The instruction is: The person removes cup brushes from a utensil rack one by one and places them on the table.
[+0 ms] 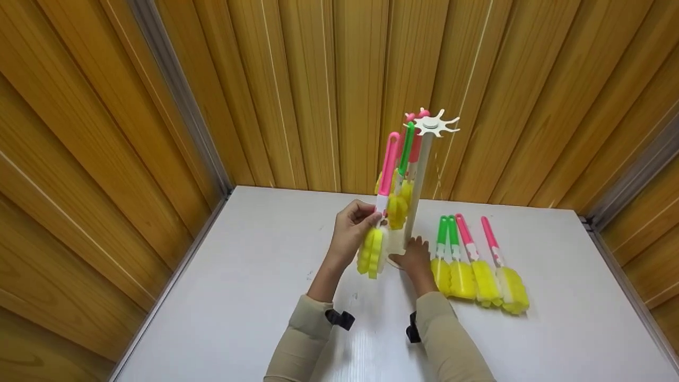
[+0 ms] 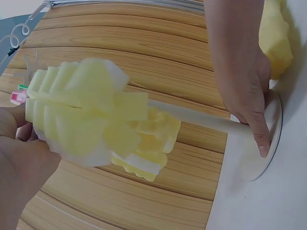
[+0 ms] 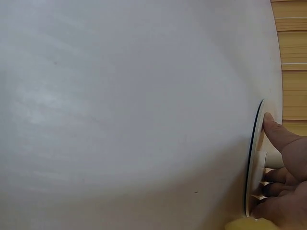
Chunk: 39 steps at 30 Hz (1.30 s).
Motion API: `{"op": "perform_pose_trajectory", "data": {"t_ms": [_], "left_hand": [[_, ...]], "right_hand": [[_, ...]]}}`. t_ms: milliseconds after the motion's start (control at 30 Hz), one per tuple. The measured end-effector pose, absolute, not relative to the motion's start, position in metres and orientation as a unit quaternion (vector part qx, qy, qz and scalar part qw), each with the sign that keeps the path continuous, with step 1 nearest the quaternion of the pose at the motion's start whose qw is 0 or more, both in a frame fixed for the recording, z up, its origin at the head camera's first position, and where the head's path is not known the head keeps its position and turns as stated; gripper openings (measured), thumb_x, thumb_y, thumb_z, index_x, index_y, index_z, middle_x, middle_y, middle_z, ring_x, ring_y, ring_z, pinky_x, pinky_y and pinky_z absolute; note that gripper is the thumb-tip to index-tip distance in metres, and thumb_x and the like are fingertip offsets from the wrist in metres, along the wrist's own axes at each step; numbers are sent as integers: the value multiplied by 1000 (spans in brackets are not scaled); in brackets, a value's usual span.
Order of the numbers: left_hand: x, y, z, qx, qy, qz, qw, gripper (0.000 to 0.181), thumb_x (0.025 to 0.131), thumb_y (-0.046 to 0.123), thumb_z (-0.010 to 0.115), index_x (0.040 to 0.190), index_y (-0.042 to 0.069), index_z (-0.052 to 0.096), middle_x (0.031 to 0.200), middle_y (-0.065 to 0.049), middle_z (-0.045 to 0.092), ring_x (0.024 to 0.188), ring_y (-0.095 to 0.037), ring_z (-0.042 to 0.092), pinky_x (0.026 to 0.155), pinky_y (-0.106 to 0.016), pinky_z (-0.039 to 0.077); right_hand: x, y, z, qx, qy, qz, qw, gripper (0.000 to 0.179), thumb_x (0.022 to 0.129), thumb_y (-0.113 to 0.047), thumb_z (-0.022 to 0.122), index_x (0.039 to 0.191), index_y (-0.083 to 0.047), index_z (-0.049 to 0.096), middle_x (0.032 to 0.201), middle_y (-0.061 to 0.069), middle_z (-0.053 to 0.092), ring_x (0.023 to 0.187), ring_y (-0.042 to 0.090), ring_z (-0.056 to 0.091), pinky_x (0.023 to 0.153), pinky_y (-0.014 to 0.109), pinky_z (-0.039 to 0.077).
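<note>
Leaning brush (sponge down)

Stand base partly hidden, sleeves cut off below

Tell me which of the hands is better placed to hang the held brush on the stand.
Probably the left hand: it pinches the pink-handled brush, handle up, beside the stand, while the right hand rests on the stand's base.

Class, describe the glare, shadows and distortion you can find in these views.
Head: glare streaks the white table near the bottom edge; left wrist: the held brush looks washed out, and wall planks bow; right wrist: a soft shadow spreads beside the round base.
</note>
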State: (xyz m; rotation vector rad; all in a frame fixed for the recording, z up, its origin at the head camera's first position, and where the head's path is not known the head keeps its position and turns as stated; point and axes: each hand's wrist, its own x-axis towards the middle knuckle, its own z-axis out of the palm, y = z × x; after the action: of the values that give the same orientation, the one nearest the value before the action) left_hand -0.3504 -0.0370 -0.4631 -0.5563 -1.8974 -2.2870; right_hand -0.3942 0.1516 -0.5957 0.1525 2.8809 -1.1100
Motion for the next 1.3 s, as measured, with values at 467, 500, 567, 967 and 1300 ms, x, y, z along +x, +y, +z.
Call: {"op": "perform_pose_trajectory", "data": {"t_ms": [467,500,567,967,1300], "left_hand": [[-354,-43,-483,-153,-625,-764,48,17,95,6,70,107,-4,64,99,-16,73,88,-26,74,81,-36,61],[-354,-43,-485,-149,-624,-766,47,16,95,6,70,106,-3,64,99,-16,73,88,-27,74,81,-36,61],[-354,-43,-488,-137,-621,-770,43,15,95,6,70,106,-3,64,99,-16,73,89,-26,74,81,-36,61],[-356,-44,-508,-68,-621,-780,31,14,97,2,67,108,-4,64,101,-16,73,91,-25,73,84,-35,60],[-362,-44,-528,-17,-653,-756,35,17,96,0,66,111,-6,64,100,-14,73,89,-22,72,81,-29,59]], "right_hand": [[-398,149,-593,96,924,-360,84,88,93,-26,76,156,10,24,164,30,15,151,48,12,122,56,11],[-399,149,-593,96,924,-361,82,89,93,-26,76,155,10,24,163,31,16,151,48,13,122,56,11],[-399,149,-595,99,923,-364,78,89,93,-26,76,155,11,25,162,32,19,150,48,16,122,56,14],[-396,151,-593,110,911,-384,97,93,95,-27,74,158,9,15,165,30,6,153,46,5,122,56,6],[-396,147,-593,105,923,-363,72,91,92,-26,77,155,12,23,163,32,15,151,49,13,122,56,12]]}}
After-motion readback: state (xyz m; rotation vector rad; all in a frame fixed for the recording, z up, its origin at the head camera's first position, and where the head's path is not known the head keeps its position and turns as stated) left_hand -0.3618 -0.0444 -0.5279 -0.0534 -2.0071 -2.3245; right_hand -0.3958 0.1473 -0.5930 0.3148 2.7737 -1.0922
